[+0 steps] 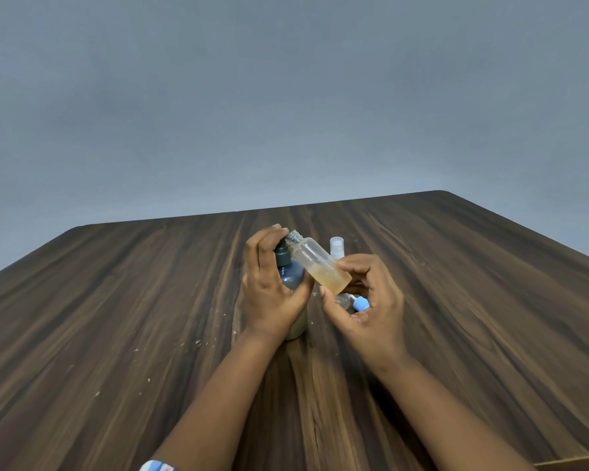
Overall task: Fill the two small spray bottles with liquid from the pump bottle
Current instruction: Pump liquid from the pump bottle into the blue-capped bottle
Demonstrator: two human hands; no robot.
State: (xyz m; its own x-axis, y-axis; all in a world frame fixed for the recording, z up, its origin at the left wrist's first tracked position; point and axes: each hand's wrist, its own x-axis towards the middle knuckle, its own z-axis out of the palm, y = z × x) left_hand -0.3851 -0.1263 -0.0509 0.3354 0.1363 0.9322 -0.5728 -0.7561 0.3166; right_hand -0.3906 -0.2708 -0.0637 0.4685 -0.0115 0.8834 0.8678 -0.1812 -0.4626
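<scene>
Step in hand: pumping liquid into the first small bottle. The left hand wraps the pump bottle, fingers curled over its dark pump head and palm against the body. Judgement: press short and slow, and keep the base planted on the table so the spout does not swing.

The open spray bottle, just right of the pump bottle, is tilted with its threaded neck up against the pump head. The spout is hidden behind the fingers, so it cannot be told whether it sits in the neck. The neck is narrow, so it is best kept touching the spout. Amber liquid fills only the lower part, so more is needed.

The right hand, right of the pump bottle, pinches that bottle's lower end between thumb and fingertips. A steady hold matters here.

Positions: the open spray bottle bridges both hands, neck by the left fingertips and base in the right. The capped spray bottle stands behind and right of the pump bottle, just beyond the right hand, untouched. A blue spray head shows under the right hand's fingers; whether it is held or lying on the table cannot be told.
</scene>
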